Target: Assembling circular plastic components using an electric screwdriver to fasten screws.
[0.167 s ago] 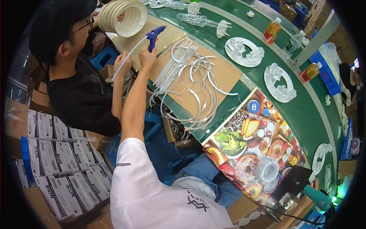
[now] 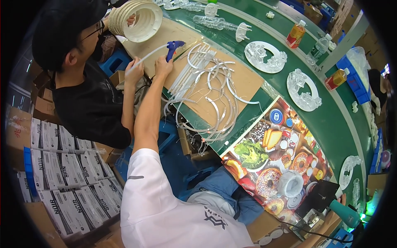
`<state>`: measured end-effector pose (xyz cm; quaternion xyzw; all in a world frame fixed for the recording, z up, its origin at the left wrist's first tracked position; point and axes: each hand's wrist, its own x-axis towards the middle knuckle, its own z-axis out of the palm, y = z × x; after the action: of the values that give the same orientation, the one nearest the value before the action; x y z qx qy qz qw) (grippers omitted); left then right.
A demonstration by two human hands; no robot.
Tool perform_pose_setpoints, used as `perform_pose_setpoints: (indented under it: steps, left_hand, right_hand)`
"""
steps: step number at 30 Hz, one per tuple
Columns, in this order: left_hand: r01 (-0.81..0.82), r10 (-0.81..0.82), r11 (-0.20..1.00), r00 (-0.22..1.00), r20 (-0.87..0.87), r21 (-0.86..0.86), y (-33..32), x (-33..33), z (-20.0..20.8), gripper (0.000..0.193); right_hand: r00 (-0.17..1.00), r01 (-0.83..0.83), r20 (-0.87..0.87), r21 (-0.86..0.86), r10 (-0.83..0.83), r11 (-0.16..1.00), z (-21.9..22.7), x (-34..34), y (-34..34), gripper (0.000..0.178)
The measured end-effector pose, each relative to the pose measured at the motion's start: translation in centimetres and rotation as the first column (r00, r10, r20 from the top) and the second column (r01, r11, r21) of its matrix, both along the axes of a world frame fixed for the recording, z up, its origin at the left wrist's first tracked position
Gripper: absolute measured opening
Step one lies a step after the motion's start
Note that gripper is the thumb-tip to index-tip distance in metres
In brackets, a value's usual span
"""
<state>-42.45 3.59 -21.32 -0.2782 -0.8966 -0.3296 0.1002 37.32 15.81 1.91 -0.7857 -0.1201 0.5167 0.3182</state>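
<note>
My left hand [image 2: 163, 66] is closed round the handle of a blue-purple hot glue gun [image 2: 175, 44]. The gun is over the board at the upper left of the table, its nozzle pointing right. A long white glue stick [image 2: 151, 53] runs from its back toward a co-worker's hand [image 2: 134, 71]. To the right of my hand lie white strips and curved clear tubes with thin wires [image 2: 215, 93]. Far off at the lower right, my right hand [image 2: 343, 200] shows only in part beside a teal tool [image 2: 345, 213] and a black plate [image 2: 322, 196]; its fingers are mostly hidden.
A co-worker in black [image 2: 84, 99] sits close on my left. A ribbed off-white roll [image 2: 142, 20] lies at the top. White rings with clear pieces [image 2: 264, 56] and bottles [image 2: 295, 34] stand along the green table [image 2: 244, 111]. A white roll [image 2: 290, 184] rests on the food-print mat [image 2: 256, 132].
My left hand has brought the glue gun slightly right and down toward the board, and its nozzle has tipped nearer level. My right hand stays about where it was.
</note>
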Motion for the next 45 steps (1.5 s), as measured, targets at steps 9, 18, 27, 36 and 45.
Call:
perform_pose_setpoints:
  steps: [9, 18, 27, 36, 45]
  left_hand:
    - [-0.007, 0.002, 0.996, 0.998, 0.061, 0.094, 0.5, 0.6, 0.9, 0.026]
    - [0.018, -0.017, 1.000, 0.998, 0.055, -0.015, 0.0, 0.7, 1.0, 0.025]
    - [-0.017, 0.022, 0.996, 0.998, 0.059, -0.092, -0.9, -0.1, 0.3, 0.025]
    - [0.022, -0.017, 0.998, 0.997, 0.079, -0.063, -0.3, 0.3, 0.2, 0.028]
    - [-0.024, 0.024, 0.999, 1.000, 0.005, -0.039, -0.8, 0.6, 0.6, 0.035]
  right_hand:
    - [0.636, -0.641, 0.714, 0.277, 0.293, 0.716, -2.8, -0.2, -2.8, 0.041]
    - [0.688, -0.572, 0.687, 0.316, 0.233, 0.757, -2.6, -1.5, -2.9, 0.040]
    - [0.651, -0.581, 0.727, 0.294, 0.217, 0.759, -1.6, -3.8, -2.9, 0.036]
    - [-0.004, -0.992, 0.998, 0.005, -0.065, 0.127, -6.5, 7.9, 0.2, 0.028]
    - [-0.454, -0.891, 0.852, -0.436, -0.260, 0.128, -7.1, 9.6, 1.5, 0.026]
